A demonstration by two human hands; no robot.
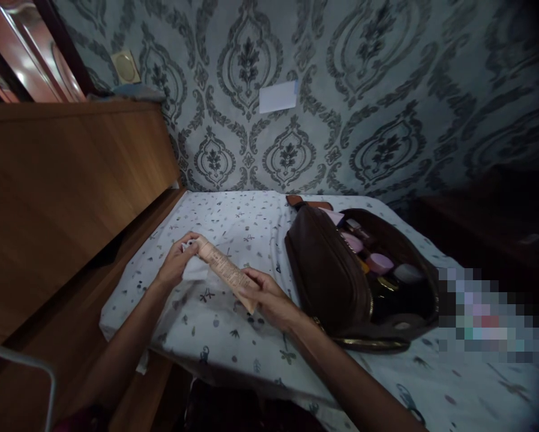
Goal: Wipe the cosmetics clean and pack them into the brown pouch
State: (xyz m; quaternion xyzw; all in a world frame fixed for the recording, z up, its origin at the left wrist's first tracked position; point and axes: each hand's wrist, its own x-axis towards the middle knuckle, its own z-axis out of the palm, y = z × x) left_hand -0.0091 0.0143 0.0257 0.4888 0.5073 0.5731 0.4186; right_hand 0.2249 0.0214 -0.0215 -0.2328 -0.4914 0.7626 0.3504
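Note:
A beige squeeze tube with small dark print is held slantwise between my two hands above the bed. My right hand is closed round its lower, flat end, thumb on top. At the other end, my left hand pinches a thin white tissue against the tube, and part of it hangs below the fingers. The fingers and tissue partly hide that end. Just right of my right hand stands an open brown bag with a gold zip, holding several cosmetics, among them a pink round container.
A white patterned sheet covers the bed. On the left rises a wooden panel; patterned wallpaper lies behind. A blurred-out item is on the sheet to the right. A grey metal rod shows at lower left.

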